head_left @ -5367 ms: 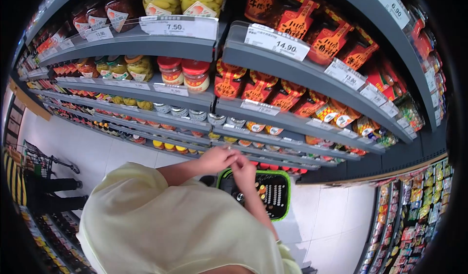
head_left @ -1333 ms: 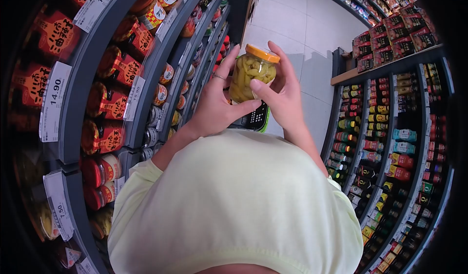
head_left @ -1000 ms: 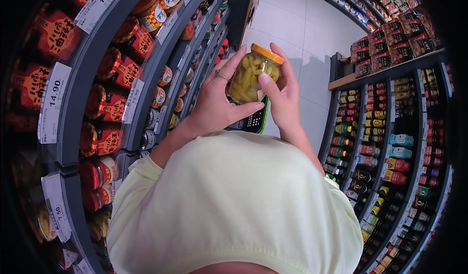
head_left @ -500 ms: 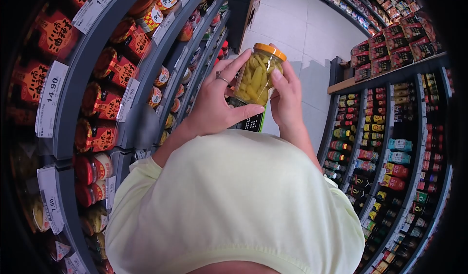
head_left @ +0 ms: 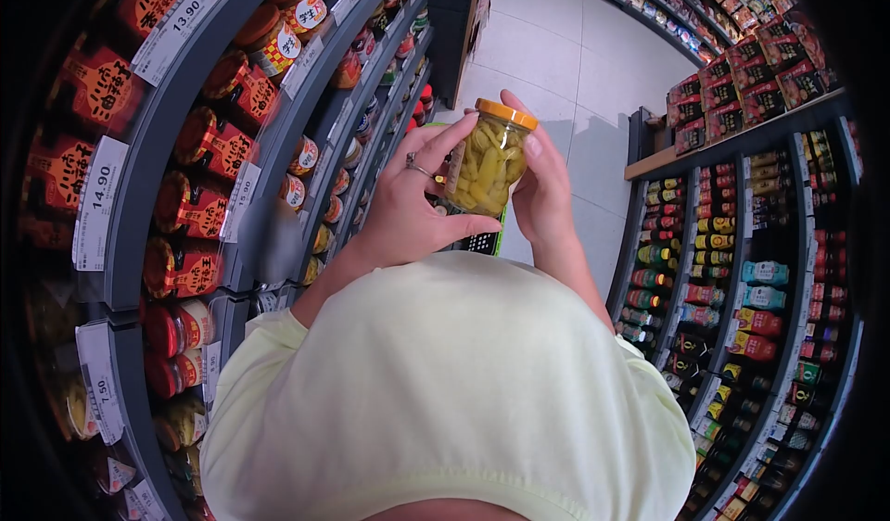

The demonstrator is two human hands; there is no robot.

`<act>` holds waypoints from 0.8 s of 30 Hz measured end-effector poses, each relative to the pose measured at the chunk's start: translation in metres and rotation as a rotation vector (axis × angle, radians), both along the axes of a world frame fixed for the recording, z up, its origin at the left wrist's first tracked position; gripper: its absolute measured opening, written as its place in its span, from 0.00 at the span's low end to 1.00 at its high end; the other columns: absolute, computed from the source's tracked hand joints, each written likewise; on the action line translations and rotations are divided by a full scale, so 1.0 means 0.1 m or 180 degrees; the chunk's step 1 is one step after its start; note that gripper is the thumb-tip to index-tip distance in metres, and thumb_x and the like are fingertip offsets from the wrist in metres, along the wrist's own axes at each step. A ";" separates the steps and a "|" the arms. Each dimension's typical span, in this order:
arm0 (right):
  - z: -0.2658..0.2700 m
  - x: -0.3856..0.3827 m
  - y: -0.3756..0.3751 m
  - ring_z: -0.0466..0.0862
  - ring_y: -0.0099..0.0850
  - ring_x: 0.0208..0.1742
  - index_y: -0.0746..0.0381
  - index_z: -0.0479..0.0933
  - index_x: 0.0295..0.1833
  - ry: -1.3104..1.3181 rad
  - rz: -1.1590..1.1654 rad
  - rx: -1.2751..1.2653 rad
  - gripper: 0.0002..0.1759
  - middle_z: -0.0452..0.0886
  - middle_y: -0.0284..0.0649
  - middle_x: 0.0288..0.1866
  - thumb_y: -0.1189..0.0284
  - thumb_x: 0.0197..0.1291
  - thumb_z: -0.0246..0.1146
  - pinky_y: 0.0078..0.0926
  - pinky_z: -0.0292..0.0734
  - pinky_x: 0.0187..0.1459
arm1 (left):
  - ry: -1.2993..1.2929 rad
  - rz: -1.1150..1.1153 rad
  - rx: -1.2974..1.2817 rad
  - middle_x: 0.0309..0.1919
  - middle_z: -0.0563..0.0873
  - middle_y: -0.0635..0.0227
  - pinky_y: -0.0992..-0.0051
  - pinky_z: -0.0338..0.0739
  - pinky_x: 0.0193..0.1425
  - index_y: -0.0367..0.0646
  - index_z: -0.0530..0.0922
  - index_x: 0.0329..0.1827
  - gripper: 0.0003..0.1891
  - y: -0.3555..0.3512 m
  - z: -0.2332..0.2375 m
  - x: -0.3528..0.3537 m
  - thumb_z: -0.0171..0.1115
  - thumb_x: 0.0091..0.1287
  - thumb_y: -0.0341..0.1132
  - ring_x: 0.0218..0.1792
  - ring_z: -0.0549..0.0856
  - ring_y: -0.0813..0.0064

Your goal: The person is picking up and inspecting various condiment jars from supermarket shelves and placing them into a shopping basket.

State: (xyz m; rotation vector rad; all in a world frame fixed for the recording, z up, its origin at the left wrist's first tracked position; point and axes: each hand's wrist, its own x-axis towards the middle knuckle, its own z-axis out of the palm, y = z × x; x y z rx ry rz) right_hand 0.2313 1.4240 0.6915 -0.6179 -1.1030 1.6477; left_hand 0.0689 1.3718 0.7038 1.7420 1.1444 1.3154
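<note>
A glass jar of yellow-green peppers (head_left: 486, 164) with an orange lid (head_left: 506, 114) is held up in front of my chest, slightly tilted. My left hand (head_left: 413, 187), with a ring on one finger, grips it from the left, its thumb near the jar's base and its fingertips near the lid. On the jar's right side my right hand (head_left: 540, 183) closes round it, the fingers partly behind the glass. Below the jar, part of a black perforated object with a green edge (head_left: 482, 243) shows.
Shelves of red-labelled jars (head_left: 199, 206) with price tags (head_left: 100, 204) rise close on the left. Shelves of bottles and packets (head_left: 709, 261) stand at the right, below a display of dark red packs (head_left: 742, 85). Pale floor tiles (head_left: 533, 30) lie ahead.
The jar has moved slightly down in view and turned a little. My right thumb has moved off the jar's front towards its right edge.
</note>
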 end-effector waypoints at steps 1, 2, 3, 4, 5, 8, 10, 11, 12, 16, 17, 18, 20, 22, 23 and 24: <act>0.00 0.00 0.00 0.71 0.32 0.65 0.66 0.56 0.73 0.0003 -0.0015 -0.0013 0.36 0.70 0.45 0.65 0.57 0.66 0.52 0.28 0.63 0.64 | -0.0021 0.0022 -0.0043 0.56 0.71 0.65 0.77 0.84 0.43 0.52 0.65 0.71 0.51 0.00 -0.02 0.01 0.83 0.39 0.36 0.44 0.80 0.75; -0.01 0.00 0.00 0.70 0.37 0.67 0.67 0.55 0.73 0.0005 -0.0029 -0.0025 0.36 0.69 0.48 0.67 0.55 0.67 0.49 0.35 0.63 0.67 | -0.0021 0.0023 -0.0049 0.56 0.71 0.65 0.77 0.84 0.43 0.52 0.65 0.71 0.51 0.00 -0.04 0.02 0.83 0.39 0.36 0.44 0.80 0.75; -0.01 0.01 0.00 0.70 0.37 0.67 0.67 0.55 0.73 0.0005 -0.0028 -0.0030 0.36 0.69 0.48 0.67 0.55 0.67 0.49 0.35 0.63 0.67 | -0.0078 0.0010 -0.0056 0.56 0.71 0.65 0.77 0.84 0.43 0.52 0.65 0.71 0.51 0.01 -0.06 0.03 0.83 0.39 0.36 0.44 0.81 0.75; 0.01 0.02 0.00 0.70 0.36 0.67 0.67 0.56 0.73 -0.0146 -0.0063 -0.0029 0.36 0.69 0.48 0.67 0.55 0.67 0.49 0.34 0.64 0.67 | -0.0134 -0.0004 -0.0062 0.57 0.71 0.65 0.76 0.84 0.43 0.52 0.65 0.71 0.51 0.01 -0.07 0.03 0.83 0.39 0.36 0.43 0.81 0.75; 0.02 0.02 0.00 0.70 0.36 0.67 0.66 0.56 0.73 -0.0297 -0.0097 -0.0028 0.35 0.69 0.47 0.67 0.56 0.67 0.49 0.34 0.64 0.67 | -0.0134 -0.0003 -0.0066 0.57 0.71 0.65 0.76 0.84 0.43 0.52 0.65 0.71 0.51 0.02 -0.06 0.03 0.83 0.39 0.36 0.43 0.81 0.75; 0.09 -0.01 -0.04 0.71 0.25 0.62 0.64 0.58 0.73 -0.0303 -0.0190 -0.0173 0.34 0.72 0.41 0.63 0.58 0.67 0.53 0.20 0.64 0.61 | -0.0150 -0.0021 -0.0109 0.57 0.71 0.65 0.76 0.83 0.42 0.52 0.65 0.71 0.50 0.02 -0.06 0.03 0.83 0.40 0.35 0.43 0.81 0.75; 0.12 -0.01 -0.05 0.71 0.25 0.62 0.64 0.58 0.73 -0.0271 -0.0185 -0.0211 0.34 0.72 0.41 0.62 0.59 0.67 0.54 0.20 0.64 0.61 | -0.0186 -0.0028 -0.0078 0.56 0.71 0.64 0.76 0.83 0.41 0.52 0.65 0.71 0.50 0.03 -0.06 0.04 0.82 0.41 0.35 0.42 0.81 0.75; 0.13 -0.01 -0.05 0.71 0.26 0.62 0.64 0.57 0.73 -0.0245 -0.0182 -0.0236 0.34 0.72 0.41 0.62 0.59 0.67 0.54 0.21 0.64 0.61 | -0.0184 -0.0031 -0.0081 0.56 0.71 0.64 0.76 0.83 0.41 0.52 0.65 0.71 0.50 0.03 -0.06 0.04 0.82 0.41 0.35 0.42 0.81 0.75; 0.12 -0.01 -0.05 0.71 0.26 0.62 0.64 0.57 0.73 -0.0245 -0.0185 -0.0236 0.34 0.72 0.41 0.62 0.59 0.67 0.54 0.21 0.64 0.61 | -0.0136 -0.0009 -0.0102 0.56 0.71 0.64 0.76 0.83 0.41 0.52 0.64 0.71 0.50 0.03 -0.06 0.05 0.82 0.41 0.35 0.41 0.81 0.76; 0.12 0.02 -0.04 0.70 0.31 0.65 0.65 0.54 0.74 -0.0227 -0.0006 -0.0278 0.37 0.69 0.43 0.66 0.61 0.64 0.55 0.27 0.64 0.63 | -0.0151 0.0012 -0.0205 0.56 0.71 0.64 0.77 0.83 0.41 0.52 0.64 0.71 0.50 0.05 -0.08 0.05 0.82 0.41 0.34 0.40 0.81 0.76; 0.11 0.02 -0.03 0.69 0.34 0.67 0.66 0.53 0.74 -0.0286 0.0035 -0.0215 0.39 0.67 0.45 0.68 0.60 0.63 0.55 0.32 0.66 0.65 | -0.0160 0.0009 -0.0205 0.56 0.71 0.64 0.77 0.83 0.41 0.52 0.64 0.71 0.50 0.05 -0.08 0.05 0.82 0.41 0.34 0.40 0.81 0.76; 0.11 0.03 -0.03 0.69 0.34 0.67 0.66 0.53 0.74 -0.0292 0.0034 -0.0216 0.39 0.67 0.45 0.68 0.60 0.63 0.55 0.32 0.66 0.65 | -0.0216 -0.0005 -0.0199 0.56 0.71 0.64 0.77 0.83 0.41 0.52 0.64 0.71 0.50 0.06 -0.08 0.05 0.82 0.41 0.34 0.40 0.81 0.76; 0.08 0.03 -0.03 0.68 0.35 0.68 0.66 0.51 0.75 -0.0363 0.0065 -0.0035 0.42 0.66 0.46 0.69 0.65 0.58 0.60 0.32 0.63 0.66 | -0.0275 -0.0012 -0.0199 0.56 0.71 0.63 0.77 0.83 0.41 0.52 0.64 0.71 0.50 0.07 -0.10 0.05 0.82 0.41 0.33 0.40 0.81 0.76; 0.07 0.04 -0.01 0.68 0.36 0.68 0.66 0.51 0.75 -0.0376 0.0087 0.0024 0.44 0.66 0.47 0.68 0.67 0.56 0.61 0.33 0.62 0.67 | -0.0345 -0.0049 -0.0148 0.56 0.70 0.63 0.77 0.83 0.41 0.51 0.64 0.71 0.49 0.09 -0.11 0.05 0.82 0.41 0.34 0.41 0.81 0.76; 0.07 0.04 0.00 0.68 0.36 0.68 0.66 0.50 0.75 -0.0386 0.0099 0.0088 0.45 0.66 0.47 0.68 0.69 0.53 0.62 0.33 0.61 0.68 | -0.0351 -0.0041 -0.0148 0.56 0.70 0.63 0.77 0.83 0.41 0.51 0.64 0.71 0.49 0.10 -0.12 0.04 0.82 0.41 0.34 0.41 0.81 0.76; 0.07 0.05 0.01 0.68 0.36 0.68 0.66 0.50 0.75 -0.0392 0.0106 0.0087 0.45 0.66 0.47 0.68 0.69 0.53 0.62 0.33 0.61 0.68 | -0.0375 -0.0061 -0.0158 0.57 0.70 0.62 0.77 0.83 0.41 0.51 0.64 0.70 0.49 0.10 -0.13 0.04 0.82 0.41 0.34 0.41 0.82 0.75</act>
